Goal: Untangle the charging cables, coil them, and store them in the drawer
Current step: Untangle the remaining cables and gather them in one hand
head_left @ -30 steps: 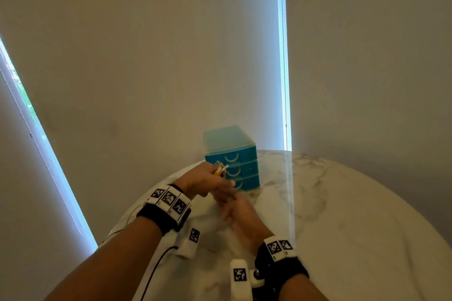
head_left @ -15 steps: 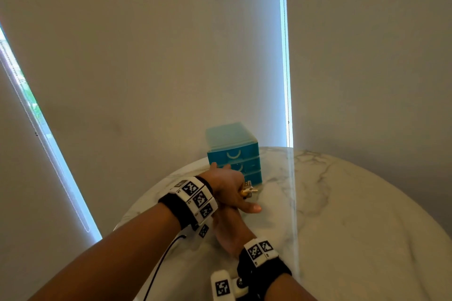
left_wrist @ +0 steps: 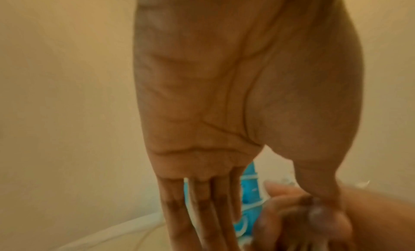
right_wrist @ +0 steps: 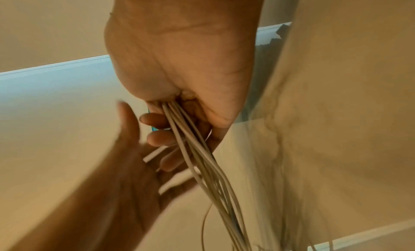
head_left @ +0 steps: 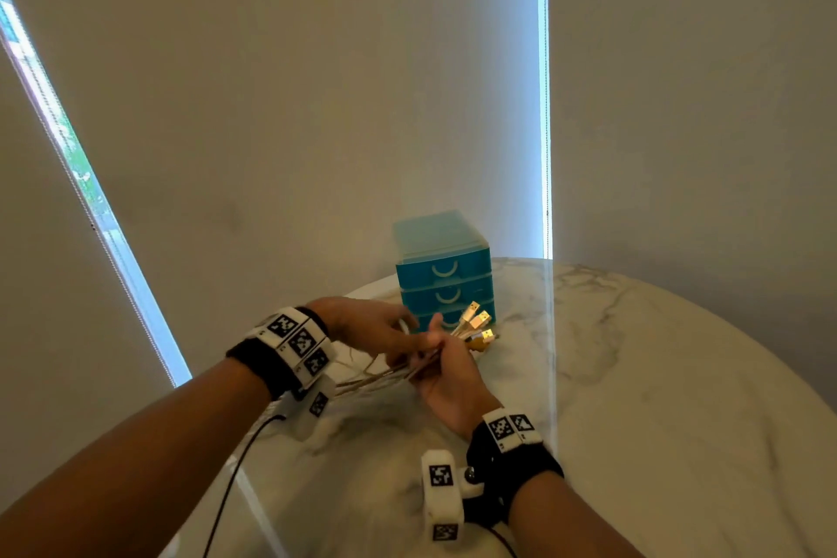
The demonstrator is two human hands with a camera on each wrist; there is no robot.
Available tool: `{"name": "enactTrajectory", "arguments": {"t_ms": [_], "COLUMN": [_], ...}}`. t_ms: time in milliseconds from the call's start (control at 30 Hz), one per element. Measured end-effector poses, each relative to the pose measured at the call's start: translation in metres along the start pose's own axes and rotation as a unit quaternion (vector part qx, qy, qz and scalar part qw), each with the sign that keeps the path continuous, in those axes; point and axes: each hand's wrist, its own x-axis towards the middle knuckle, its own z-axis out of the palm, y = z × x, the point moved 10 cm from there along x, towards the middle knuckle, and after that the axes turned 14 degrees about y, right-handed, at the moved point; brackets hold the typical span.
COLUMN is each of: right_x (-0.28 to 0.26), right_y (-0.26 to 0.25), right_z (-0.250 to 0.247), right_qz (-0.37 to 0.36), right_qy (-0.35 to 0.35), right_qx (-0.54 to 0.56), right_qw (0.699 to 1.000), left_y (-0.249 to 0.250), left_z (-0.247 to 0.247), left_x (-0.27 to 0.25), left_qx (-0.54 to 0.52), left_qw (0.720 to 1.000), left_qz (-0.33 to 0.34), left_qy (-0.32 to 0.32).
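Head: right hand (head_left: 446, 369) fisted round cables (head_left: 457, 338), plugs (head_left: 475, 322) fanned just before drawers (head_left: 444, 270) at table's (head_left: 656, 399) far edge; left hand (head_left: 371, 324) touching bundle. Left wrist: fingers (left_wrist: 202, 207) straight, spread. Right wrist: cables (right_wrist: 193, 139) trailing from clenched fist (right_wrist: 179, 59); left palm (right_wrist: 125, 169) alongside, relaxed.

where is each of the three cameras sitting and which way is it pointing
Head: worn on the head, looks forward and down over a marble table at the teal drawer unit; both forearms, the left hand and right hand show.
Left wrist: looks along the left palm to its straight fingers.
Right wrist: looks along the right hand gripping the cables; the left hand's fingers reach in.
Shared: the drawer unit shows in the head and left wrist views, the cables in the head and right wrist views.
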Motion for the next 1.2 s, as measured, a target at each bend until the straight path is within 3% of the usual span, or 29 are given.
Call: {"name": "enactTrajectory", "arguments": {"t_ms": [100,200,267,367,467,533,600,667,733,833,933,1000,1033,1100,1200], "right_x": [0.006,0.006,0.005,0.004,0.001,0.000,-0.003,-0.009,-0.018,-0.026,-0.025,-0.019,-0.016,-0.014,-0.011], "right_y": [-0.001,-0.011,-0.025,-0.037,-0.042,-0.041,-0.041,-0.039,-0.032,-0.024,-0.031,-0.038,-0.041,-0.043,-0.038], "right_z": [-0.006,-0.010,-0.012,-0.012,-0.007,-0.006,-0.003,0.004,0.014,0.017,0.012,0.005,0.002,0.001,0.002], "right_qz": [0.008,-0.002,-0.020,-0.027,-0.043,-0.049,-0.081,-0.139,-0.178,-0.177,-0.156,-0.137,-0.133,-0.141,-0.157], "right_qy": [0.004,0.001,-0.015,-0.039,-0.047,-0.048,-0.051,-0.062,-0.088,-0.124,-0.146,-0.134,-0.126,-0.116,-0.103], "right_qx": [0.021,0.062,0.079,0.060,0.026,0.000,-0.065,-0.189,-0.309,-0.387,-0.308,-0.237,-0.215,-0.202,-0.237], "right_qw": [1.000,0.998,0.997,0.997,0.998,0.998,0.993,0.970,0.930,0.896,0.927,0.953,0.959,0.962,0.953], "left_y": [-0.038,-0.075,-0.097,-0.114,-0.117,-0.125,-0.128,-0.113,-0.087,-0.058,-0.064,-0.074,-0.081,-0.090,-0.090], "left_z": [0.011,-0.002,-0.017,-0.049,-0.075,-0.094,-0.103,-0.099,-0.097,-0.101,-0.106,-0.103,-0.100,-0.090,-0.074], "left_x": [-0.014,-0.017,-0.017,-0.019,-0.022,-0.028,-0.036,-0.034,-0.027,-0.019,-0.015,-0.014,-0.015,-0.020,-0.024], "left_qx": [0.026,0.142,0.158,0.051,-0.081,-0.245,-0.418,-0.544,-0.597,-0.546,-0.374,-0.243,-0.219,-0.284,-0.432], "left_qw": [0.998,0.989,0.986,0.985,0.967,0.915,0.828,0.760,0.737,0.771,0.845,0.893,0.904,0.900,0.855], "left_qz": [-0.035,-0.036,-0.031,-0.007,0.013,-0.021,-0.056,-0.069,-0.041,0.004,-0.011,-0.015,-0.017,-0.024,-0.029], "left_qy": [-0.040,0.003,0.053,0.166,0.240,0.319,0.370,0.349,0.315,0.329,0.383,0.379,0.366,0.330,0.285]}}
